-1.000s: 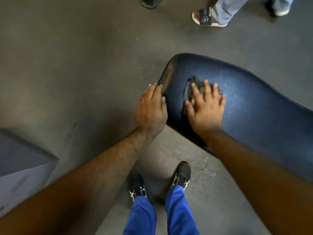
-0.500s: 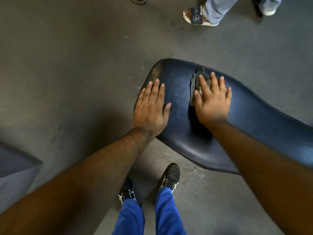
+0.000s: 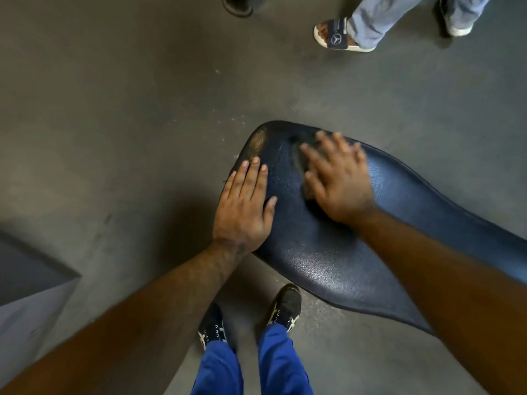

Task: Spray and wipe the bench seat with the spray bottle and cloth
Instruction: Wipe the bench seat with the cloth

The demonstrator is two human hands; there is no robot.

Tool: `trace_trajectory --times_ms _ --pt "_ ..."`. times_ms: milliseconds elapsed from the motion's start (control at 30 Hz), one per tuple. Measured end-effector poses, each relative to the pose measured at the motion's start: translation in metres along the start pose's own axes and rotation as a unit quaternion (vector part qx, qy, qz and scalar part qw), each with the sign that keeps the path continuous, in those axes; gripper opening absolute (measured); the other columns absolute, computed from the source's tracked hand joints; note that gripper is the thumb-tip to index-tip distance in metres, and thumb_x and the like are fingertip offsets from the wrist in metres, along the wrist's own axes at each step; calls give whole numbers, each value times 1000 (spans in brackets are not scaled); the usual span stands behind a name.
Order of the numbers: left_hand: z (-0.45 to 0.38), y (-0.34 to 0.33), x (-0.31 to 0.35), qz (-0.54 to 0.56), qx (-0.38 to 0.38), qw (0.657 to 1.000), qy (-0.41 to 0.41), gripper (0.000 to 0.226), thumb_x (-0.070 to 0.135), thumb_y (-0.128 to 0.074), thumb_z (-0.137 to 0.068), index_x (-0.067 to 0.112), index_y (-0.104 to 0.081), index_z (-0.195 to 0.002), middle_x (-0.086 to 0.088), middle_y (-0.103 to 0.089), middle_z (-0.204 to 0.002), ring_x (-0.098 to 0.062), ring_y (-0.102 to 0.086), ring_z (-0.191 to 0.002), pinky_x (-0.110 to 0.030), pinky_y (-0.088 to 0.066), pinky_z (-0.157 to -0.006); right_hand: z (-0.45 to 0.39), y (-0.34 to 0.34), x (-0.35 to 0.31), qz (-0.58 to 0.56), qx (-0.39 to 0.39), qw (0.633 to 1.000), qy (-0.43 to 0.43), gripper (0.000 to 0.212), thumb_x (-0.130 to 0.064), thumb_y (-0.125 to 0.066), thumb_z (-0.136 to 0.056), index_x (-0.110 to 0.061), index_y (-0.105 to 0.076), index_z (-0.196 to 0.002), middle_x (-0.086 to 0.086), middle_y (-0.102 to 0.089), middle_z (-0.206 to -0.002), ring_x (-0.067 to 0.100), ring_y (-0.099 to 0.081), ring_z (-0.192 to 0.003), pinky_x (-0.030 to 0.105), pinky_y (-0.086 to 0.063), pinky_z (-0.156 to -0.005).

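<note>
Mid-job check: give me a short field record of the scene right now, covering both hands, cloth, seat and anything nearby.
left hand: flat on seat near its end, fingers straight
right hand: flat on cloth, motion-blurred
cloth: dark, mostly under right hand
seat: dark blue, textured; worn tan patch at its end
spray bottle: not in view
floor: grey, specks beside the seat
bystander: sandal at top of view

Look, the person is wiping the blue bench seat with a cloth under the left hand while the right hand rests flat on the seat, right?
Not quite: the hands are swapped. In the head view the cloth is under the right hand, which is blurred, and the left hand rests flat on the blue bench seat.
</note>
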State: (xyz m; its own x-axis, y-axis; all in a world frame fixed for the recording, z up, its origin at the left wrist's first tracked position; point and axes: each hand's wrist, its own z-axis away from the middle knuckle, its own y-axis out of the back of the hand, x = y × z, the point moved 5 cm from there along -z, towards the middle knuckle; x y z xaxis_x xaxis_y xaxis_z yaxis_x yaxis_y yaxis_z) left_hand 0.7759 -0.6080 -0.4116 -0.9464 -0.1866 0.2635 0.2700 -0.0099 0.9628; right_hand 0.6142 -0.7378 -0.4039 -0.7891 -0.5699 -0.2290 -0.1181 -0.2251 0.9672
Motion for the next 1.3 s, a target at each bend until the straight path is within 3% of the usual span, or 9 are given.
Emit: trace_trajectory --times_ms 100,267,400,567,700,867,1000,1167,1300 --pt "1 -1 1 -3 3 1000 3 62 42 -30 -102 8 -26 -154 -10 -22 -162 -24 -15 -151 -43 -18 -122 -9 -4 17 -57 27 959 -278 61 -49 -31 -96 -31 -38 -153 8 -27 -165 35 -17 -154 62 -10 -122" --pt "0 0 2 -5 -4 1000 2 62 42 -27 -102 8 -25 -154 -10 -22 -162 -24 -15 -151 -44 -18 -122 46 -9 -7 -21 -12 999 41 58 -51 -35 -98 -34 -36 -154 4 -25 -166 31 -15 -155 62 -12 -122" --pt "1 0 8 -22 -2 1000 -3 60 40 -26 -102 7 -27 -153 -13 -23 -161 -26 -16 -151 -43 -17 -123 44 -9 14 -67 45 951 -298 62 -49 -31 -96 -32 -34 -155 5 -19 -168 32 -9 -156 60 -4 -123" --pt "0 2 16 -28 -12 998 -51 57 34 -25 -103 6 -29 -152 -13 -26 -160 -25 -19 -150 -40 -17 -123 73 -13 -21 -12 -7 1000 8 58 -50 -30 -99 -34 -35 -155 4 -24 -167 31 -14 -155 62 -9 -123" --pt "1 4 20 -15 -10 998 -56 52 28 -29 -104 5 -31 -151 -14 -28 -159 -26 -22 -149 -40 -18 -122 75 -12 -4 -54 30 942 -330 64 -50 -24 -96 -33 -28 -157 5 -14 -169 32 -5 -156 58 -1 -124" --pt "5 11 32 59 -3 994 -90 59 18 -26 -92 1 -40 -146 -17 -38 -154 -29 -33 -145 -42 -26 -119 128 -21 -39 6 -4 1000 -7 58 -51 -31 -99 -33 -36 -154 4 -26 -166 30 -16 -155 58 -9 -124" --pt "7 12 51 87 -5 988 -128 59 16 -31 -90 2 -40 -147 -14 -39 -154 -27 -31 -146 -41 -26 -120 139 -23 -12 -42 46 936 -345 63 -53 -28 -97 -33 -30 -157 5 -18 -168 32 -7 -156 57 -3 -124" --pt "-3 7 70 115 -16 985 -126 56 21 -30 -94 3 -42 -145 -13 -39 -154 -25 -30 -146 -39 -24 -121 177 -33 -57 -18 11 1000 -23 59 -51 -40 -96 -34 -39 -152 2 -24 -167 29 -13 -156 60 -10 -123" --pt "-14 7 80 122 3 984 -131 52 19 -34 -95 3 -46 -143 -13 -42 -152 -25 -32 -145 -39 -24 -120 183 -29 -12 -35 84 945 -315 60 -52 -38 -96 -34 -40 -152 3 -26 -166 31 -16 -155 60 -12 -122"
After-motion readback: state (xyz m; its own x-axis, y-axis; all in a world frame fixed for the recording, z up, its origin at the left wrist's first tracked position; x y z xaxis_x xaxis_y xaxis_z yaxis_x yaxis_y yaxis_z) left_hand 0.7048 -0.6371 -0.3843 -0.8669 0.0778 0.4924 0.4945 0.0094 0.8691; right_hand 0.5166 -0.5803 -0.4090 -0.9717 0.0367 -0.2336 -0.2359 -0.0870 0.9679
